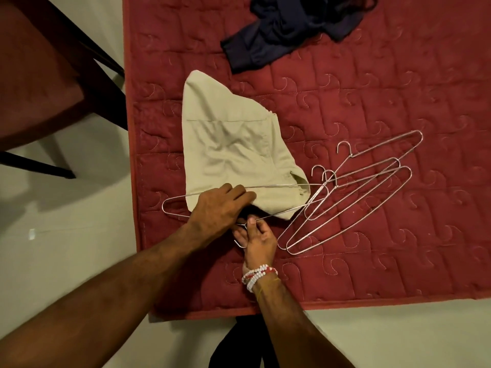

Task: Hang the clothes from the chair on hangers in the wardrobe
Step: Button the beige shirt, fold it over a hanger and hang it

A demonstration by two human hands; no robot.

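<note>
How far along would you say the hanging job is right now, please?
Early. Done: what shows of the chair is bare. In hand: on the bed, the left hand grips the beige garment while the right hand pinches the wire hanger laid across it. Left: the dark garment and three spare hangers lie untouched; no wardrobe in view.

Four wire hangers (325, 186), two garments (228, 144), one chair (39, 75).

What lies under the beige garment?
The red quilt shows around the beige garment; a wire hanger crosses its near end. Anything directly beneath the cloth is covered.
</note>
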